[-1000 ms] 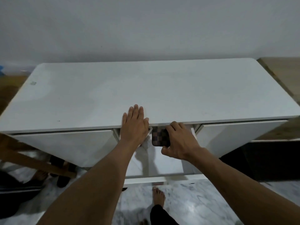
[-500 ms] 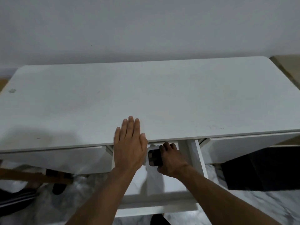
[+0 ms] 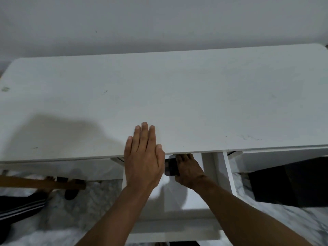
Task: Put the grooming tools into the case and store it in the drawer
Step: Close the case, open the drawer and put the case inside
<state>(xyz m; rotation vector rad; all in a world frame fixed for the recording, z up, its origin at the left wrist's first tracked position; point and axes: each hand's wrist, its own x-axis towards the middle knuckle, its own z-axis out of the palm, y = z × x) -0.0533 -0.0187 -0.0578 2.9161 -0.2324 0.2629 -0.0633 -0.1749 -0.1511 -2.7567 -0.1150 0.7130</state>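
Note:
The white table [image 3: 177, 96] has its middle drawer [image 3: 179, 226] pulled out toward me. My right hand [image 3: 189, 172] reaches into the drawer under the tabletop edge and grips the dark checkered case [image 3: 170, 167], of which only a small end shows beside my fingers. My left hand [image 3: 143, 157] lies flat, fingers straight, on the front edge of the tabletop just left of the case. No grooming tools are visible.
Shut white drawers [image 3: 62, 167] flank the open one on both sides. A dark box [image 3: 291, 185] stands on the marble floor at right. Another person's feet, sandals [image 3: 71, 190] and a wooden bar [image 3: 39, 182] lie at the lower left.
My view has moved closer and over the table. My right hand has carried the case deeper into the drawer, under the tabletop edge. The left hand stays flat on the edge.

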